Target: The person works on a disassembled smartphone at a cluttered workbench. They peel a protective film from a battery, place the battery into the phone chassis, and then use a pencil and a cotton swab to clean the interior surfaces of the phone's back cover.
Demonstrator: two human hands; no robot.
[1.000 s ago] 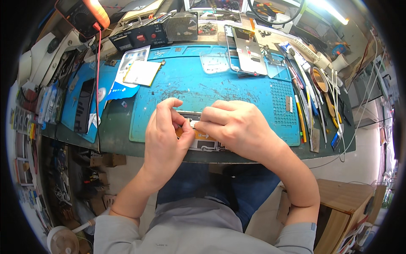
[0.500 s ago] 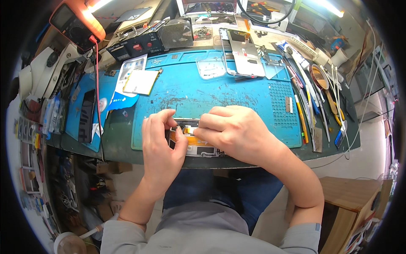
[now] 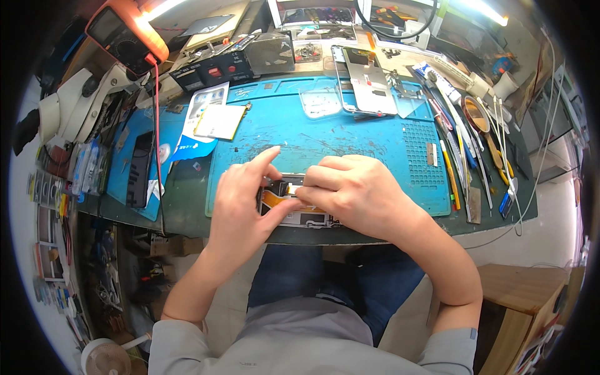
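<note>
My left hand (image 3: 244,206) is at the left end of an opened phone housing (image 3: 312,220) on the blue mat (image 3: 325,134), thumb and index finger spread, with the thumb tip over an orange flex cable (image 3: 272,201) inside it. My right hand (image 3: 350,190) covers the housing's right part, its thumb and fingers pinched on a small white piece (image 3: 292,189) beside a dark component; the fingertips partly hide it.
A metal phone frame (image 3: 369,87) and clear tray (image 3: 319,103) lie farther back. Tweezers and tools (image 3: 459,162) line the right. At left are a white battery-like pad (image 3: 219,122), dark phone (image 3: 139,181), microscope (image 3: 81,94), orange multimeter (image 3: 125,34) and red cable (image 3: 157,125).
My left index finger has lifted and spread away from the thumb, whose tip has shifted rightward across the housing. My right hand keeps its pinch; the whole view has shifted slightly.
</note>
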